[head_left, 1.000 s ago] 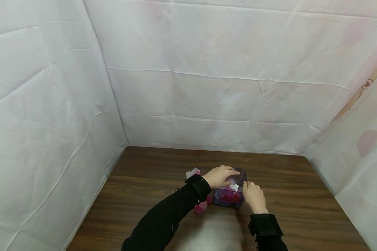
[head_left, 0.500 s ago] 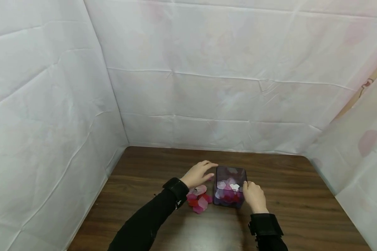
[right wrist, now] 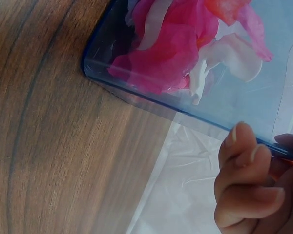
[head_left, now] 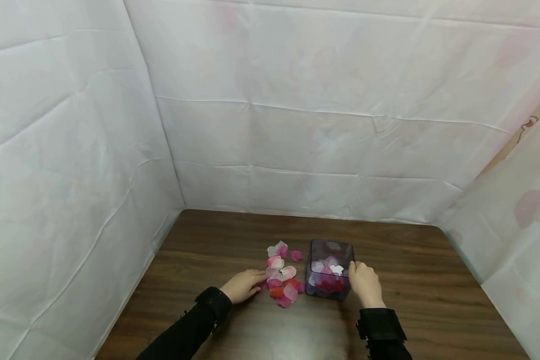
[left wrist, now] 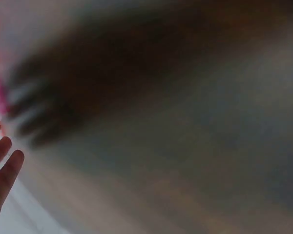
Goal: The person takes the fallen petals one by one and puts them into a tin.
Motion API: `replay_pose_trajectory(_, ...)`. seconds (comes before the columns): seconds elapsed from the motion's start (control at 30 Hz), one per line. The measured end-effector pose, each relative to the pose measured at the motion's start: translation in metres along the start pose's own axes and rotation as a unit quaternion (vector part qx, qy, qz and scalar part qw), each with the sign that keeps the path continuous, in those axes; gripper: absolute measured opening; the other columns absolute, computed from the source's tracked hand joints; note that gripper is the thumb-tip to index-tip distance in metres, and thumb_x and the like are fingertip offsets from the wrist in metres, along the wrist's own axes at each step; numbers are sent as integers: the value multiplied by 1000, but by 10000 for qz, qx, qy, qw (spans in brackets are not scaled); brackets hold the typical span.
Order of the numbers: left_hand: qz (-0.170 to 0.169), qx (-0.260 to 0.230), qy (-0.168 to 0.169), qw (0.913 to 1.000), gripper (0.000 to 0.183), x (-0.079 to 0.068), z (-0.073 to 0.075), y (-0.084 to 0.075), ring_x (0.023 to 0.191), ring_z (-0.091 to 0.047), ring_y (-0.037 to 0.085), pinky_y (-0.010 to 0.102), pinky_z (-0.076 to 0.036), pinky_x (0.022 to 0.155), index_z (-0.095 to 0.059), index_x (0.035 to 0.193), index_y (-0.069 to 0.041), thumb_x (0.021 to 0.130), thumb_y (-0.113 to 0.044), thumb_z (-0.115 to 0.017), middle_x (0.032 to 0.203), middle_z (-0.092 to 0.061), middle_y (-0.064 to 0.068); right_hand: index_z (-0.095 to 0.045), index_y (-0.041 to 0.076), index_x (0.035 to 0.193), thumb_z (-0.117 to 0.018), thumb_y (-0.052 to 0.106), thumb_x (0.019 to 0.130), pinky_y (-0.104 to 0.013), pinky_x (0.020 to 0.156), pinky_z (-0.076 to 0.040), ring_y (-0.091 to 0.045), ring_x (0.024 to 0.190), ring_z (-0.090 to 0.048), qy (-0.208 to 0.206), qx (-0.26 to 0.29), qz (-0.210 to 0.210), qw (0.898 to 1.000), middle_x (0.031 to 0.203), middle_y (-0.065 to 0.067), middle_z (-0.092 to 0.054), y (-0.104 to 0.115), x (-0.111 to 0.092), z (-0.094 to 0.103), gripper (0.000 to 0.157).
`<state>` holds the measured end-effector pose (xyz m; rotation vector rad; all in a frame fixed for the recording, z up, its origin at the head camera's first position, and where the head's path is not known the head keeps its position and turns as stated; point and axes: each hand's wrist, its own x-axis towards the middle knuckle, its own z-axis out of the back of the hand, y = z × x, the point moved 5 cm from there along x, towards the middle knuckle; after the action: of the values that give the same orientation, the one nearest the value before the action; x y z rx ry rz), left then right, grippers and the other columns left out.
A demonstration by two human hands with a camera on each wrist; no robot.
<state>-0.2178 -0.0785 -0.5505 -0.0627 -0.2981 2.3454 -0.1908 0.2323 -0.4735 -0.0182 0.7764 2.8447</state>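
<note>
A square see-through purplish box (head_left: 313, 289) stands on the table, with pink, red and white flower petals (head_left: 330, 284) inside it. My right hand (head_left: 364, 284) pinches its right wall at the rim; the right wrist view shows fingers (right wrist: 241, 195) outside the wall and the thumb over the edge. Left of the box lies a loose strip of petals (head_left: 288, 273) in pink, white and red. At that strip's left edge my left hand (head_left: 243, 286) reaches in with its fingers extended, fingertips right at the petals. The left wrist view is mostly blurred, with spread fingers (left wrist: 6, 175) at its left edge.
The brown wood-grain table (head_left: 414, 270) has white cloth (head_left: 297, 135) hanging behind it and along both sides. One pink petal (head_left: 296, 255) lies apart, between the strip and the box. Black bands are around both wrists.
My left hand has moved from over the box leftward and toward me, to the left side of the loose petals. My right hand keeps its hold on the box, which stays nearly in place.
</note>
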Motion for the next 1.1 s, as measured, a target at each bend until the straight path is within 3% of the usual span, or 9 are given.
replay_pose_trajectory(0.13, -137, 308, -220, 9992, 43, -11, -14, 0, 119, -56, 28, 39, -46, 97, -54, 132, -4, 92, -19, -59, 131, -57, 14, -55, -2, 73, -32, 19, 98, -40, 59, -41, -25, 66, -52, -48, -8, 45, 10000, 71, -14, -55, 0, 0, -1, 40)
replay_pose_trajectory(0.23, -97, 500, -620, 9968, 35, -16, -16, -3, 115, -59, 27, 38, -49, 94, -62, 122, -4, 91, -21, -60, 125, -61, 13, -54, -1, 72, -33, 20, 98, -38, 58, -40, -24, 65, -48, -24, 28, 25, 10000, 70, -12, -52, 0, -1, -1, 40)
replay_pose_trajectory(0.4, -62, 456, -1232, 9913, 5, -14, -11, -6, 84, -63, 14, 25, -52, 73, -68, 86, -10, 86, -15, -66, 88, -65, 0, -55, -2, 74, -33, 21, 99, -39, 58, -40, -25, 66, -51, -42, 70, -40, 10000, 72, -14, -54, 0, -1, -1, 40)
replay_pose_trajectory(0.47, -110, 270, -1337, 9906, 6, -12, -7, -6, 73, -59, 10, 22, -49, 65, -65, 79, -13, 84, -12, -68, 78, -60, -4, -53, -1, 71, -33, 21, 99, -39, 58, -40, -25, 66, -52, -56, 69, -27, 10000, 71, -14, -54, 0, 0, -1, 40)
replay_pose_trajectory(0.63, -95, -200, -1444, 9893, 3, 2, 16, -3, 71, -62, 9, 22, -50, 63, -67, 81, -10, 84, -8, -68, 76, -65, -2, -50, 2, 69, -33, 20, 98, -37, 58, -39, -23, 64, -47, -22, 52, -6, 10000, 69, -11, -50, 0, 0, 0, 39)
replay_pose_trajectory(0.8, -10, -302, -1547, 9875, 5, 29, 49, -5, 73, -64, 11, 24, -52, 67, -71, 88, -5, 84, -9, -68, 79, -68, 1, -58, -5, 80, -33, 19, 98, -41, 61, -42, -28, 70, -56, -16, 25, 24, 10000, 77, -19, -59, -1, -1, 0, 39)
replay_pose_trajectory(0.93, -164, -475, -1631, 9853, 7, 54, 75, -22, 77, -65, 12, 24, -53, 70, -71, 91, -5, 86, -8, -66, 82, -69, 2, -60, -8, 84, -34, 18, 98, -48, 64, -46, -39, 80, -62, -117, -23, 95, 9999, 88, -28, -63, -1, -2, 1, 39)
replay_pose_trajectory(1.1, -528, -533, -1701, 9826, 12, 84, 101, -60, 87, -65, 9, 18, -52, 76, -72, 97, -10, 88, -10, -64, 92, -69, 0, -59, -7, 82, -34, 18, 98, -47, 62, -45, -37, 76, -62, -168, -13, 151, 9997, 84, -26, -63, 0, -2, 1, 39)
